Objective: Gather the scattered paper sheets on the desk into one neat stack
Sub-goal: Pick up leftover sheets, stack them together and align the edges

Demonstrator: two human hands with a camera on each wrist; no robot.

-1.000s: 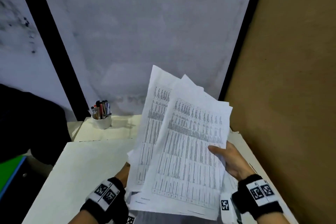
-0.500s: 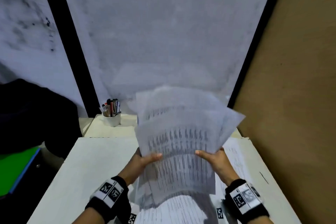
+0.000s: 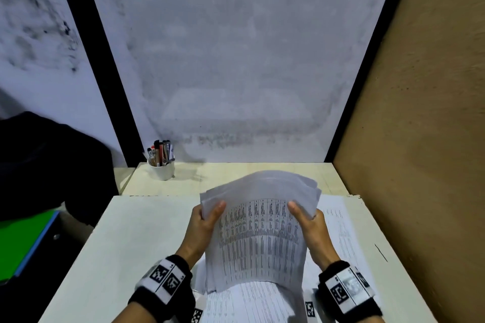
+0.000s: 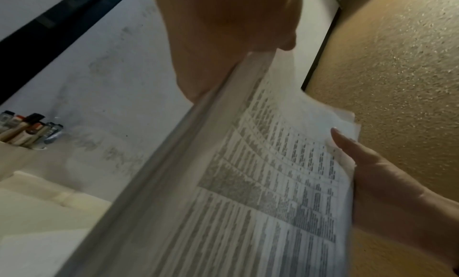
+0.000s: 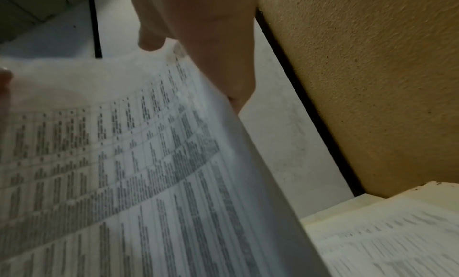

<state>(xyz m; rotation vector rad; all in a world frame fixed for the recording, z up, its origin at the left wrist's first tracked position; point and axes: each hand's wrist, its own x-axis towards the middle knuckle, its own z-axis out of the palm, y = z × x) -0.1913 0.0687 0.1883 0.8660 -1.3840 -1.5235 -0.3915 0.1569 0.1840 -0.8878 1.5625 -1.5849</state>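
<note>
A bundle of printed paper sheets [image 3: 259,233] stands on end over the desk, its top curling away from me. My left hand [image 3: 203,223] grips its left edge, thumb on the front. My right hand [image 3: 309,223] grips the right edge the same way. In the left wrist view the bundle of sheets [image 4: 248,183] shows its stacked edge, held by my left hand [image 4: 223,35], with my right hand [image 4: 377,175] across. The right wrist view shows the sheets [image 5: 124,163] pinched by my right hand [image 5: 213,45]. More printed sheets [image 3: 338,231] lie flat on the desk, under and right of the bundle.
A white cup of pens [image 3: 161,162] stands at the desk's back left. The white desk [image 3: 126,244] has a brown wall panel [image 3: 420,139] along its right side. A whiteboard [image 3: 236,60] rises behind. A green folder [image 3: 21,241] lies off the desk's left.
The fanned, raised sheets have come down and together into one bundle. My left hand moved from below to the left edge; both hands now hold it at its sides.
</note>
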